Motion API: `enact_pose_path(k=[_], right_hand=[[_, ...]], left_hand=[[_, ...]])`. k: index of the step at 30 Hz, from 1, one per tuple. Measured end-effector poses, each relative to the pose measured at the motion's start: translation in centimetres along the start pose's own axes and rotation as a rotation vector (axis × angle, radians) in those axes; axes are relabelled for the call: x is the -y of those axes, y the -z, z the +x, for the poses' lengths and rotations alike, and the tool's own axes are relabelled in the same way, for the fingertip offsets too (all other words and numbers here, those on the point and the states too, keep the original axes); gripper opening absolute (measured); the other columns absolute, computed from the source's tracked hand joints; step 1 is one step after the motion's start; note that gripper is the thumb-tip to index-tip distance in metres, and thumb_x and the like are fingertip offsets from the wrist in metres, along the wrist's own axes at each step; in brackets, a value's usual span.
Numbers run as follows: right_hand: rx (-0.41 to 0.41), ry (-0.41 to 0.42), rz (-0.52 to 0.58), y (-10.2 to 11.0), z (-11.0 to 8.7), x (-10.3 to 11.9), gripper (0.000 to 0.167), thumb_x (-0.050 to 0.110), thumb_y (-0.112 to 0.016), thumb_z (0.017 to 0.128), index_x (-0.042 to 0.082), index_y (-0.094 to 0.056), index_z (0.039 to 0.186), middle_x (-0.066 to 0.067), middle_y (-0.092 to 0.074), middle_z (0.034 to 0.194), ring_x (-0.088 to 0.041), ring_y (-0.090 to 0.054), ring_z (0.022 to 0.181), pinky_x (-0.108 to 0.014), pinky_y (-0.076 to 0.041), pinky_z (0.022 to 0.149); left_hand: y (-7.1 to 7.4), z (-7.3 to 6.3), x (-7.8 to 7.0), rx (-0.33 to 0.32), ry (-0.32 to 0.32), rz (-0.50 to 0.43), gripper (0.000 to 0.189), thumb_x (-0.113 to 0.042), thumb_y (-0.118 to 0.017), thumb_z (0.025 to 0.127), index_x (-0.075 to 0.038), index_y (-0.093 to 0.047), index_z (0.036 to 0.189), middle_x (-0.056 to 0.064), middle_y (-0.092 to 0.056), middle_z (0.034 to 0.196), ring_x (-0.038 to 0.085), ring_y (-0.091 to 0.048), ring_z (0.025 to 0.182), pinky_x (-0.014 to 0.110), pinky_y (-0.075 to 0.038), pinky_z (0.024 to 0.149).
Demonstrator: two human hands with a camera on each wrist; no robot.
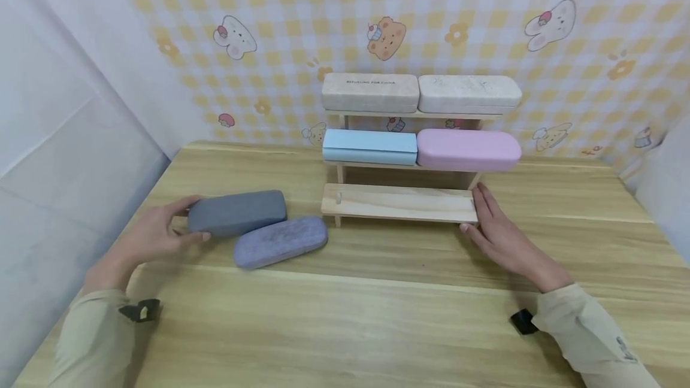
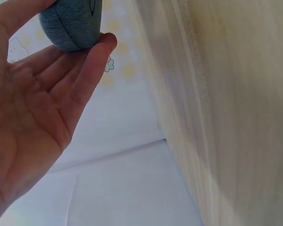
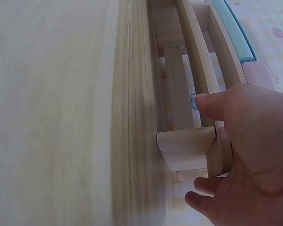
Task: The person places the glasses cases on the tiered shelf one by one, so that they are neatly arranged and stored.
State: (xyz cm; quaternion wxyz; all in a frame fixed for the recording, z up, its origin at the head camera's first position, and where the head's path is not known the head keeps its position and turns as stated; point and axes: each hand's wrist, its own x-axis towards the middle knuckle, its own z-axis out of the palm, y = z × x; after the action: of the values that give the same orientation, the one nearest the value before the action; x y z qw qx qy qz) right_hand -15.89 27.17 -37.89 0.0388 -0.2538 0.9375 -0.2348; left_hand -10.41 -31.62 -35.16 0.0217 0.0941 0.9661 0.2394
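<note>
My left hand (image 1: 162, 229) pinches the left end of a dark grey glasses case (image 1: 237, 213) between thumb and fingers. In the left wrist view the case's rounded end (image 2: 73, 26) shows between them, blue-grey and fabric-like. A purple-grey glasses case (image 1: 281, 242) lies on the table just in front of it, overlapping its lower right corner in the head view. My right hand (image 1: 501, 235) grips the right end of the lowest shelf of a three-tier wooden rack (image 1: 404, 203). In the right wrist view the thumb lies on the shelf's front edge, with fingers round the end.
The bottom shelf is bare wood. A light blue case (image 1: 369, 147) and a pink case (image 1: 468, 149) fill the middle tier. A beige lettered case (image 1: 371, 93) and a whitish case (image 1: 469, 94) sit on top. A checked cloth (image 1: 302, 29) hangs behind the table (image 1: 345, 322).
</note>
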Motion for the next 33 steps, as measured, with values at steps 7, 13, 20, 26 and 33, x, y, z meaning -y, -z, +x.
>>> enact_pose_path(k=[7, 13, 20, 26, 33], right_hand=[[-0.019, 0.018, 0.018, -0.4, -0.3, -0.1, 0.075, 0.028, -0.044, 0.1, -0.005, 0.006, 0.146, -0.026, 0.008, 0.15, -0.038, 0.002, 0.138, -0.059, -0.02, 0.103], [-0.048, 0.038, 0.014, -0.8, -0.6, -0.1, 0.075, 0.027, -0.045, 0.099, -0.006, 0.004, 0.145, -0.028, 0.006, 0.15, -0.039, 0.002, 0.138, -0.054, -0.014, 0.107], [-0.049, 0.039, -0.001, -0.8, -0.4, -0.3, 0.074, 0.028, -0.044, 0.099, -0.007, 0.002, 0.145, -0.028, 0.006, 0.15, -0.039, 0.002, 0.138, -0.053, -0.012, 0.108], [-0.073, 0.047, -0.017, -0.5, -0.3, -0.4, 0.075, 0.027, -0.046, 0.099, -0.007, 0.003, 0.145, -0.029, 0.005, 0.15, -0.041, 0.0, 0.137, -0.053, -0.012, 0.108], [-0.057, 0.034, -0.012, -0.4, -0.1, -0.3, 0.074, 0.028, -0.044, 0.1, -0.007, 0.003, 0.145, -0.029, 0.005, 0.15, -0.038, 0.003, 0.138, -0.053, -0.012, 0.108]], left_hand=[[0.6, -0.1, -0.8, -0.079, 0.01, -0.085, 0.075, -0.028, -0.076, 0.078, -0.001, -0.041, 0.138, 0.028, -0.054, 0.119, 0.041, -0.064, 0.083, 0.048, -0.052, 0.069], [0.5, 0.7, -2.7, -0.145, -0.03, -0.008, 0.074, -0.035, -0.074, 0.079, -0.009, -0.041, 0.14, 0.023, -0.057, 0.119, 0.048, -0.059, 0.094, 0.058, -0.045, 0.075], [0.1, 1.6, -4.7, -0.221, -0.088, 0.036, 0.074, -0.035, -0.075, 0.076, -0.011, -0.044, 0.138, 0.023, -0.059, 0.116, 0.044, -0.06, 0.095, 0.056, -0.043, 0.075], [-0.3, 2.1, -5.8, -0.205, -0.152, -0.01, 0.077, -0.03, -0.077, 0.075, -0.004, -0.043, 0.138, 0.024, -0.055, 0.124, 0.044, -0.055, 0.102, 0.058, -0.041, 0.081], [-0.1, 2.2, -6.4, -0.205, -0.169, -0.027, 0.074, -0.027, -0.077, 0.075, -0.008, -0.044, 0.138, 0.021, -0.057, 0.122, 0.042, -0.053, 0.105, 0.058, -0.039, 0.084]])
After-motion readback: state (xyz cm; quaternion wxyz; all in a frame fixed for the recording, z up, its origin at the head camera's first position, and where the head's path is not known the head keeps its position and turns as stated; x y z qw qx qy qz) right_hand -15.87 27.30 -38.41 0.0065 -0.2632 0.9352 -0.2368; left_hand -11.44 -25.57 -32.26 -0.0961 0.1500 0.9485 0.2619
